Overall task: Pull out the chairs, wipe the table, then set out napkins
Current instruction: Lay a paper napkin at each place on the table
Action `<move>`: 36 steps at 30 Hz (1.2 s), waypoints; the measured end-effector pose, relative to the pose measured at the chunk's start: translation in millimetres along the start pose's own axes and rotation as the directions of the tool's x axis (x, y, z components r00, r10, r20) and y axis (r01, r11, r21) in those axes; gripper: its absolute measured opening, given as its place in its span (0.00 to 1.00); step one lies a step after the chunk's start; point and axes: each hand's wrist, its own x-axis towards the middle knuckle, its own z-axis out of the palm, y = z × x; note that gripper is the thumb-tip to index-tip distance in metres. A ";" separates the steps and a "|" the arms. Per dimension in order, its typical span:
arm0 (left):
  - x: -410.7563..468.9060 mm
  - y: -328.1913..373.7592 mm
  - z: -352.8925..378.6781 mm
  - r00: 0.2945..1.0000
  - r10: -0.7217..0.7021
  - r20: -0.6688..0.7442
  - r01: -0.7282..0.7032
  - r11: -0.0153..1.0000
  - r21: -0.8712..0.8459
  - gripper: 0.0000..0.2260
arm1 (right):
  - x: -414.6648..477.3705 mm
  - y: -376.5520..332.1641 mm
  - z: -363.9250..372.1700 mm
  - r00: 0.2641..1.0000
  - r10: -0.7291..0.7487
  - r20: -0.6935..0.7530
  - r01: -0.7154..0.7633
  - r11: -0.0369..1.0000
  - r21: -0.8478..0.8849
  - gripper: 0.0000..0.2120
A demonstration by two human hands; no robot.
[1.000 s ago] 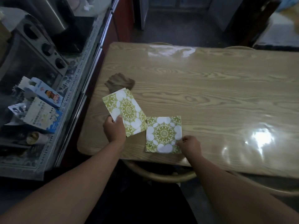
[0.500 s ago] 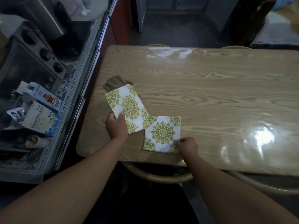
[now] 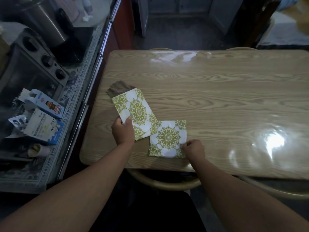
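- Head view: a glossy wood-grain rectangular table (image 3: pixel 217 84) fills the middle and right of the frame, with light glare on its right half and along its far edge
- Left hand (image 3: pixel 122 131): fingers curled and thumb on top, gripping an oblong green-and-white patterned paper napkin (image 3: pixel 135 111) by its near left corner, over the tabletop's near left corner area; whether this napkin rests on the surface cannot be told
- A square green-and-white patterned paper napkin (image 3: pixel 168 138) lies flat by the tabletop's near edge, just right of the left hand; the oblong napkin's near corner overlaps its far left corner
- Right hand (image 3: pixel 194 148): fingers bent, pinching the square napkin at its near right corner
- A crumpled brown cloth (image 3: pixel 119 88) lies near the tabletop's left edge, partly hidden behind the oblong napkin's far end
- A curved pale wooden chair back (image 3: pixel 167 184) shows below the near edge, under the hands, with a second chair back (image 3: pixel 275 190) to its right
- Left of the table, a counter with a printed mat (image 3: pixel 71 97) carries a dark toaster oven (image 3: pixel 30 67), a steel vessel (image 3: pixel 45 22) and blue-and-white cartons (image 3: pixel 43 129)
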 end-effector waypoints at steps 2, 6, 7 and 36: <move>-3.9 1.8 2.1 1.000 0.001 0.021 -0.001 1.000 -0.018 0.08 | -1.9 -0.6 -2.6 1.000 -0.013 0.008 0.013 0.999 -0.041 0.13; -12.7 9.2 9.2 0.992 -0.001 0.130 0.011 0.997 -0.080 0.07 | -7.2 -8.0 -13.4 0.983 -0.090 -0.161 0.067 0.987 -0.144 0.17; -15.3 12.6 12.0 0.983 -0.030 0.179 0.051 0.992 -0.112 0.06 | -5.7 -11.0 -16.2 0.976 -0.112 -0.184 0.096 0.991 -0.095 0.18; -131.9 -4.2 155.1 0.581 -0.387 0.716 0.406 0.900 0.158 0.30 | 30.8 98.8 -163.5 0.991 0.136 -0.013 -0.101 0.797 0.596 0.06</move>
